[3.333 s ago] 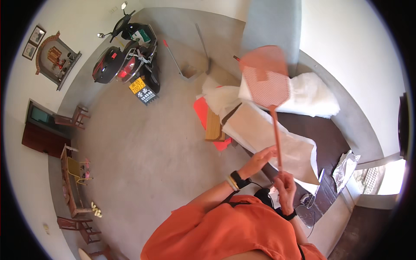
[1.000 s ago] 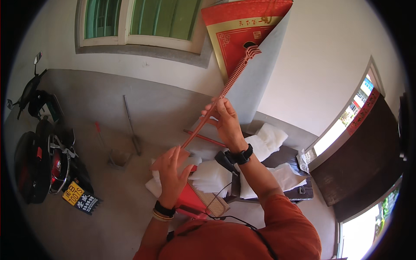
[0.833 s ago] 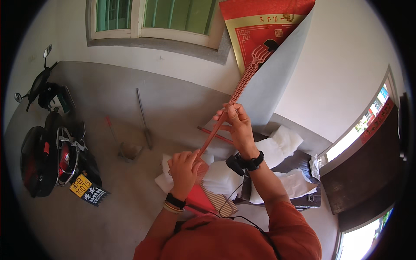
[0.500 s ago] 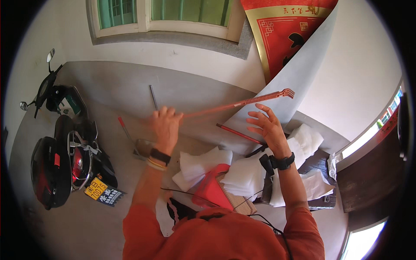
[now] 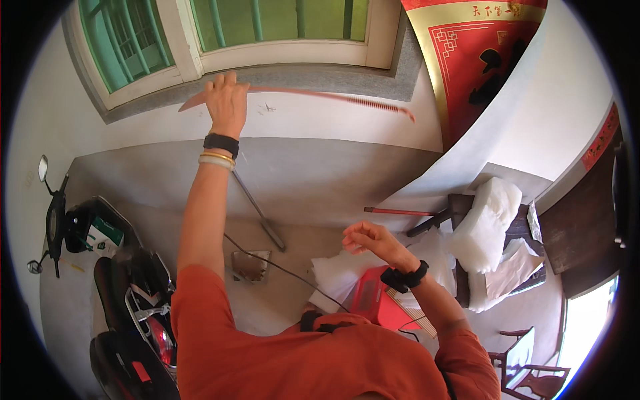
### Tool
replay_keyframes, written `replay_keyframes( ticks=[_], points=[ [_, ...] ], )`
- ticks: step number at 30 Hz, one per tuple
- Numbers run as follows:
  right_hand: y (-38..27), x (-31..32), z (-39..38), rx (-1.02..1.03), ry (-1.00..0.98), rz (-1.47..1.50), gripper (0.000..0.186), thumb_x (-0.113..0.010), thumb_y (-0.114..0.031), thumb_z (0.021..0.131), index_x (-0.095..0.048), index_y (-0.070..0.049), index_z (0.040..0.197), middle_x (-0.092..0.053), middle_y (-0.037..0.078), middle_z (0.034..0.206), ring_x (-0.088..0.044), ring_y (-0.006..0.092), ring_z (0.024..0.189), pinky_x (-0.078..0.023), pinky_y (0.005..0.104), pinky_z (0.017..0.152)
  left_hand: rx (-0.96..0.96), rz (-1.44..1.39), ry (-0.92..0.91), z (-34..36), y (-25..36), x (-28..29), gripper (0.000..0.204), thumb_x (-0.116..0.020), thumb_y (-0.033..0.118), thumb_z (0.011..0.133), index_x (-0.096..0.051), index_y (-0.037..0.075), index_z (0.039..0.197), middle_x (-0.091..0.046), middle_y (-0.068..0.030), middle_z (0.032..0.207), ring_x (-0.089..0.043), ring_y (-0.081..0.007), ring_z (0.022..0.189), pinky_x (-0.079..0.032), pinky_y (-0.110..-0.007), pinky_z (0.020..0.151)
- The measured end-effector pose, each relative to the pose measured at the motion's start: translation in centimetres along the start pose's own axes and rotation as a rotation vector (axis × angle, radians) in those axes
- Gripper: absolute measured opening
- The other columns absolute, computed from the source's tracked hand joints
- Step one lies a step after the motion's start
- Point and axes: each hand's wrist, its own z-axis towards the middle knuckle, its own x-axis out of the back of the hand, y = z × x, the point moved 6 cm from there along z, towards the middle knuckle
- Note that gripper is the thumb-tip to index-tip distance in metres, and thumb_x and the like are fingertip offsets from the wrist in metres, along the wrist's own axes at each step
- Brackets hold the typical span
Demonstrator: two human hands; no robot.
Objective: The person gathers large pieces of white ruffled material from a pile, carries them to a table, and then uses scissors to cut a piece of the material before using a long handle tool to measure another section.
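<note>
High up in front of the window's lower edge, my left hand (image 5: 227, 105) is closed round a long reddish-brown back scratcher (image 5: 300, 92). Its flat, wider end sticks out on the left of the fist. To the right runs the shaft, ridged toward a small bent claw tip and slightly blurred. My right hand (image 5: 373, 239) is lower, in front of my chest. Its fingers are loosely bent and apart, with nothing in them. Below it lie a red box (image 5: 375, 293) and white foam sheeting (image 5: 337, 273).
A scooter (image 5: 137, 300) stands on the left. A grey-handled tool (image 5: 257, 207) leans against the wall by a dustpan (image 5: 250, 265). At right are a red rod (image 5: 400, 211), a white foam roll (image 5: 483, 227) on dark furniture and a peeling red poster (image 5: 467, 63). A chair (image 5: 543, 380) stands farther right.
My left hand has lifted the back scratcher up and leftward to the window's edge. My right hand has moved lower and away from the shaft, its fingers more bent. The view has shifted.
</note>
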Motion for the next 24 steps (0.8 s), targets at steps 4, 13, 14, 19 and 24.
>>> replay_keyframes(
  ticks=[4,13,14,19,24],
  points=[
    [3.6,0.5,-0.3,-0.141,0.126,0.085,0.029,-0.052,-0.025,0.095,-0.054,-0.003,0.113,-0.063,0.006,0.101,-0.061,0.0143,0.092,-0.050,0.0282,0.079,-0.001,-0.031,0.033,2.3,-2.1,-4.3,0.015,-0.063,0.016,0.076,-0.074,0.019,0.085,-0.053,-0.0015,0.078,-0.052,-0.0200,0.079,-0.039,-0.036,0.068],
    [10.0,3.3,-3.1,-0.277,0.404,0.166,0.033,-0.053,-0.026,0.094,-0.051,0.001,0.115,-0.062,0.010,0.103,-0.062,0.0154,0.092,-0.051,0.0285,0.084,-0.005,-0.066,-0.029,4.5,-2.2,-15.2,0.013,-0.060,0.014,0.074,-0.071,0.019,0.080,-0.054,-0.0013,0.088,-0.059,-0.0202,0.078,-0.051,-0.038,0.061],
    [10.4,3.4,-3.5,-0.275,0.432,0.186,0.032,-0.053,-0.025,0.094,-0.053,-0.001,0.115,-0.062,0.009,0.103,-0.062,0.0151,0.093,-0.050,0.0284,0.083,-0.001,-0.100,-0.099,4.3,-2.5,-16.8,0.017,-0.058,0.013,0.077,-0.071,0.017,0.086,-0.055,-0.0038,0.091,-0.061,-0.0238,0.079,-0.051,-0.038,0.063],
    [12.4,3.5,-6.0,-0.302,0.584,0.315,0.029,-0.052,-0.024,0.095,-0.054,-0.002,0.114,-0.062,0.008,0.105,-0.061,0.0150,0.095,-0.049,0.0286,0.083,0.007,-0.118,-0.150,5.7,-1.5,-17.8,0.019,-0.054,0.012,0.083,-0.071,0.015,0.092,-0.058,-0.0074,0.100,-0.064,-0.0294,0.077,-0.051,-0.040,0.064],
    [12.5,3.5,-8.2,-0.320,0.674,0.222,0.030,-0.051,-0.027,0.095,-0.054,-0.002,0.111,-0.062,0.008,0.104,-0.062,0.0170,0.093,-0.050,0.0297,0.083,0.050,-0.128,-0.177,6.3,-4.1,-17.4,0.021,-0.051,0.014,0.087,-0.069,0.014,0.098,-0.058,-0.0089,0.103,-0.064,-0.0300,0.082,-0.051,-0.043,0.065]
  ],
)
